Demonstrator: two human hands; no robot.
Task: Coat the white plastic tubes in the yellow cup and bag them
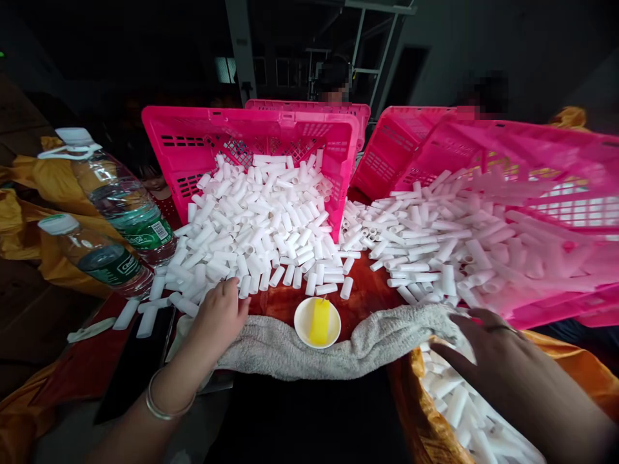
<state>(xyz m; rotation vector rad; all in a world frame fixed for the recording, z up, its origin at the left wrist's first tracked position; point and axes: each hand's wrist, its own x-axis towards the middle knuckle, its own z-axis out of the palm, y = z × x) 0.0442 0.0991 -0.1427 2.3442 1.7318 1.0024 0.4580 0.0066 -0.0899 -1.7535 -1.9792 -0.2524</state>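
Observation:
My left hand (220,316) reaches into the near edge of a heap of short white tubes (256,222) that spills out of a tilted pink crate (251,135); its fingers are curled round tubes I cannot single out. My right hand (488,345) lies with fingers spread over the right end of a grey towel (314,348), above an orange bag (425,425) that holds more white tubes. A small white dish with a yellow piece (318,321) sits on the towel between the hands. A second heap of white tubes (435,245) lies before another pink crate (532,193).
Two plastic water bottles (116,206) lie at the left on yellow cloth. A dark phone (140,361) lies by my left forearm. More pink crates (387,148) stand behind. Other people sit across the table, partly hidden behind the crates. The tabletop is red-brown.

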